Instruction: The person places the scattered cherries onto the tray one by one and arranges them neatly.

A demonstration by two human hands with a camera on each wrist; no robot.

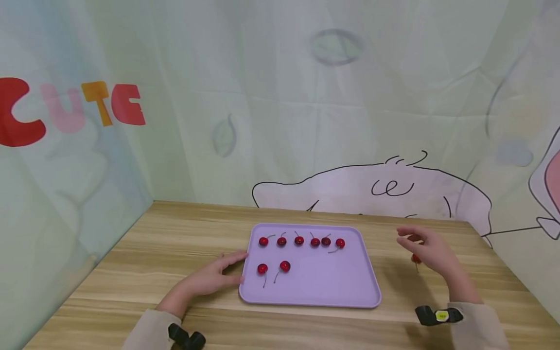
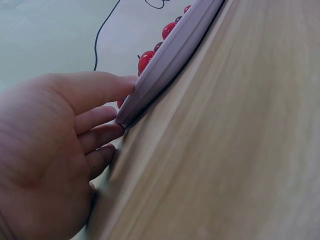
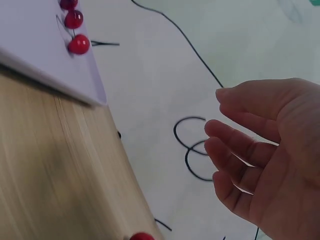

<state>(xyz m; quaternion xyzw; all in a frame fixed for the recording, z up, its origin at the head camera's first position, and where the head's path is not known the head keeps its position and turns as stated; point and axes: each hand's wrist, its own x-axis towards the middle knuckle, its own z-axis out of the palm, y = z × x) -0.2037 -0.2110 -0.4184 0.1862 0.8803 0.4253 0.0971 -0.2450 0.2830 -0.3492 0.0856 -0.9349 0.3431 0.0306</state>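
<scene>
A lilac tray lies on the table with several red cherries on it. A back row of cherries runs along its far side. Nearer the front left are two more, a left cherry and a right cherry, each with a thin stem. My left hand touches the tray's left edge with its fingers spread; the left wrist view shows the thumb against the rim. To the right of the tray my right hand hovers with loosely bent fingers, nothing between them. Partly hidden below it is a loose cherry on the tabletop.
The wooden table reaches back to a pale printed cloth. Cartoon line drawings and coloured letters decorate this backdrop. Dark bands sit at both wrists, including the right wristband.
</scene>
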